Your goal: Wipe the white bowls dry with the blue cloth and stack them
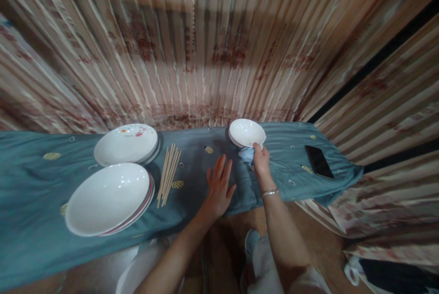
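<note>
The right hand (261,161) pinches a light-blue cloth (246,155), jutting left of its fingers, beside small white bowls (246,130). The left hand (220,188) has fingers loosely spread. Curtain (192,47) marks are too blurred to read.

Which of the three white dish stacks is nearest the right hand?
The small white stack, rightmost of the three: the right hand holds a blue cloth at its near rim. The flowered stack and large plain stack sit left of the chopsticks.

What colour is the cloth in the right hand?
The cloth is light blue, best seen in the head view.
</note>
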{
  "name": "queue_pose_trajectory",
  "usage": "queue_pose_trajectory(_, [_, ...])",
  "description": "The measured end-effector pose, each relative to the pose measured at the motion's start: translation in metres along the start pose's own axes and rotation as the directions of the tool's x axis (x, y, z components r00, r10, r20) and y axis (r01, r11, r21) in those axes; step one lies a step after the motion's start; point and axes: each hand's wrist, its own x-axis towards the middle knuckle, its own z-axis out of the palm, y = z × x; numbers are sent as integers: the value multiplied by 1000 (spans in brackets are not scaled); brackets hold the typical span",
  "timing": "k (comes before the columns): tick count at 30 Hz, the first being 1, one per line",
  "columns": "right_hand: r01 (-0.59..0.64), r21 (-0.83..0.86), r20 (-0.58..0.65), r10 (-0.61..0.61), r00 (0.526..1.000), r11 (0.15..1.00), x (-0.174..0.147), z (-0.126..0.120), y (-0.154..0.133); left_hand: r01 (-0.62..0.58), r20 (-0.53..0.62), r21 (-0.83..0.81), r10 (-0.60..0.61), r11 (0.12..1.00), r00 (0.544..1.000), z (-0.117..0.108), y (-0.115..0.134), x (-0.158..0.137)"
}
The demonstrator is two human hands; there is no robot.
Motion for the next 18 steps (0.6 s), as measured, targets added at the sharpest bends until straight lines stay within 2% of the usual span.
queue_pose_trajectory(4, [20,-95,-39,-23,999,995,6,0,5,-7,54,-19,8,1000,999,3,-2,-6])
queue_pose_trajectory(12, [55,-278,-78,-80,994,959,11,-1,7,7,47,-7,-7,1000,999,-1,-4,-17])
queue_pose_trajectory(18, [78,-343,-69,-108,992,936,13,-2,14,20,32,-13,-20,1000,999,-7,-5,-21])
